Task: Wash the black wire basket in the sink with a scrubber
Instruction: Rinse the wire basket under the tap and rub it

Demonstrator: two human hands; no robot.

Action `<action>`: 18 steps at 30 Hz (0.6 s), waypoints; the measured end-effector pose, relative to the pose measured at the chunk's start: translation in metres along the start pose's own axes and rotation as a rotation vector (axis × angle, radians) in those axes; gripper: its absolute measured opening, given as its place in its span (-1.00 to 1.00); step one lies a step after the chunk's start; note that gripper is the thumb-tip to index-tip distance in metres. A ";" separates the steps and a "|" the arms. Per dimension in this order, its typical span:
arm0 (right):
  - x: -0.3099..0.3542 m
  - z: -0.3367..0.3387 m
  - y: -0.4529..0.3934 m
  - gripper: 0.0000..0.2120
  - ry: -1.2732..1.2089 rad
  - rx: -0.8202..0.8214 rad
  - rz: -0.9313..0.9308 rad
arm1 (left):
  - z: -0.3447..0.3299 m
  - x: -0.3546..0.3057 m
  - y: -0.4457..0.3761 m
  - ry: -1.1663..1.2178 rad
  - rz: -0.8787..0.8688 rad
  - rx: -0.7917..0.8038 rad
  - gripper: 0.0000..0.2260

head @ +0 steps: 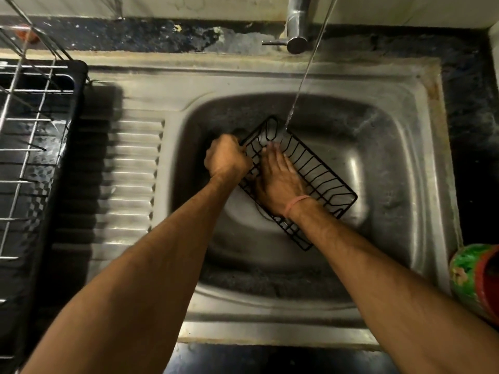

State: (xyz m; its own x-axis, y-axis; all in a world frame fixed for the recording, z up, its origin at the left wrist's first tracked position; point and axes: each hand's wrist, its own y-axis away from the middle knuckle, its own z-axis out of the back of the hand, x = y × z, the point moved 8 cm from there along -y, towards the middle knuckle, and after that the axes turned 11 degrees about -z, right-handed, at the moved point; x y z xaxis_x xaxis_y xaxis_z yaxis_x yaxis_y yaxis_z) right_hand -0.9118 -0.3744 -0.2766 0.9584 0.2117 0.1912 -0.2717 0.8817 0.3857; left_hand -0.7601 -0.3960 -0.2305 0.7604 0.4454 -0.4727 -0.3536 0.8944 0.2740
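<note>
The black wire basket lies tilted in the steel sink, under a thin stream of water from the tap. My left hand grips the basket's left rim with curled fingers. My right hand lies inside the basket with its fingers stretched toward the stream; the fingertips are blurred. No scrubber shows in either hand. A pink band circles my right wrist.
A ribbed steel drainboard lies left of the bowl. A wire dish rack on a black tray stands at the far left. A green and red container sits at the right edge. Dark stone counter surrounds the sink.
</note>
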 end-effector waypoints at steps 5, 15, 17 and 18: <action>-0.022 0.013 0.005 -0.32 0.090 0.038 0.229 | -0.003 0.007 0.004 0.043 0.056 0.021 -0.90; -0.020 0.017 0.020 -0.30 -0.011 0.152 0.170 | -0.007 0.012 0.018 0.162 0.162 -0.022 -0.92; -0.032 0.015 0.023 -0.27 0.015 0.187 0.071 | -0.008 0.014 0.023 0.199 0.216 -0.026 -0.92; -0.034 0.013 0.024 -0.26 -0.003 0.227 0.014 | -0.009 0.015 0.026 0.221 0.244 -0.026 -0.91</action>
State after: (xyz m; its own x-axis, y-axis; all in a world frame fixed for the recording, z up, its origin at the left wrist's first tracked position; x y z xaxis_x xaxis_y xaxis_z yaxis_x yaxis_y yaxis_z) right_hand -0.9514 -0.3662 -0.2624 0.9543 0.2216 0.2004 -0.2977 0.7613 0.5760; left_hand -0.7630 -0.3660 -0.2383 0.5159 0.6419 -0.5672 -0.5267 0.7599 0.3809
